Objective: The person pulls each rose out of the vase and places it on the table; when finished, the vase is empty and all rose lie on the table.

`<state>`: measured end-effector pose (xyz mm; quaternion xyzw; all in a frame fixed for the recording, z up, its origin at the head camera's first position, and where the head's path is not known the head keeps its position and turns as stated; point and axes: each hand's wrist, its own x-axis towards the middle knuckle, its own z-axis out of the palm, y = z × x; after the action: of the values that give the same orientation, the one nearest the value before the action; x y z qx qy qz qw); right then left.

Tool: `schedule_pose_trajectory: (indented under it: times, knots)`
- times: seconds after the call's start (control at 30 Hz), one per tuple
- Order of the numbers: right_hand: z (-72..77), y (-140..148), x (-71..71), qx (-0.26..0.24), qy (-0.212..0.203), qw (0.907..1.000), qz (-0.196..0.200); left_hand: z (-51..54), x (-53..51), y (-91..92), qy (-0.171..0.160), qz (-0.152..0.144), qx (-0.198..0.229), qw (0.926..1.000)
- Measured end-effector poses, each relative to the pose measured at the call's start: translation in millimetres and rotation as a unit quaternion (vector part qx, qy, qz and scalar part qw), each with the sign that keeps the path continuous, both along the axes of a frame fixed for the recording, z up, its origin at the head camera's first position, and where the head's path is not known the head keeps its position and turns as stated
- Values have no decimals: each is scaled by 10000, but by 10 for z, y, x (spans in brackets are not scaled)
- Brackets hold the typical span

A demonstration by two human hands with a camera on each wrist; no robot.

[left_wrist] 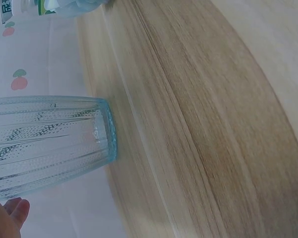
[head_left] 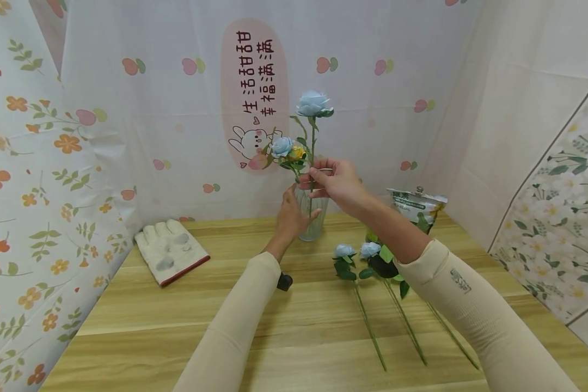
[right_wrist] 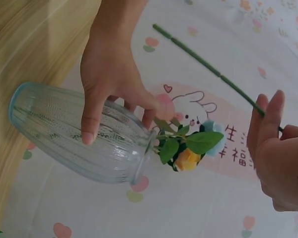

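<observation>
Near the back of the table stands a ribbed clear glass vase (head_left: 310, 233), gripped by my left hand (head_left: 292, 218). In the right wrist view, the thumb lies across the vase's side and the other fingers are partly hidden behind it. Out of its mouth come a blue rose (head_left: 281, 147), a yellow flower (right_wrist: 186, 159) and green leaves (right_wrist: 203, 142). My right hand (head_left: 342, 185) pinches the long green stem (right_wrist: 203, 62) of another blue rose (head_left: 313, 103), upright just beside the vase. In the right wrist view this stem's lower end is outside the vase.
At right on the wooden table (head_left: 313, 337) lie several long-stemmed flowers, including one blue rose (head_left: 344, 250) and another blue rose (head_left: 370, 250). Behind them stands a silvery pouch (head_left: 416, 204). A white work glove (head_left: 169, 250) lies at left. Printed curtains surround the table.
</observation>
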<state>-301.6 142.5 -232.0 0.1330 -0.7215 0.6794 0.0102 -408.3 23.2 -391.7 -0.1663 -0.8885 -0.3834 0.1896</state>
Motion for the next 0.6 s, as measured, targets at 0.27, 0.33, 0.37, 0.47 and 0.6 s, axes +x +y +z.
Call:
schedule_pose_trajectory:
  times: [0.27,0.33,0.37,0.47,0.6]
  knots:
    - [-82,2,124,-169,96,9998,-42,-15,-4,-7,-103,-63,143,9998]
    - [-96,-10,176,-566,-72,9984,39,-7,3,-7,-146,-34,121,9998]
    - [-103,-13,202,-755,-172,9970,97,-1,9,-6,-167,-22,110,9998]
    - [-121,-7,280,-1069,-393,9932,219,13,26,2,-182,17,86,9998]
    - [-167,36,350,-1329,-558,9892,250,20,31,5,-99,-1,193,9998]
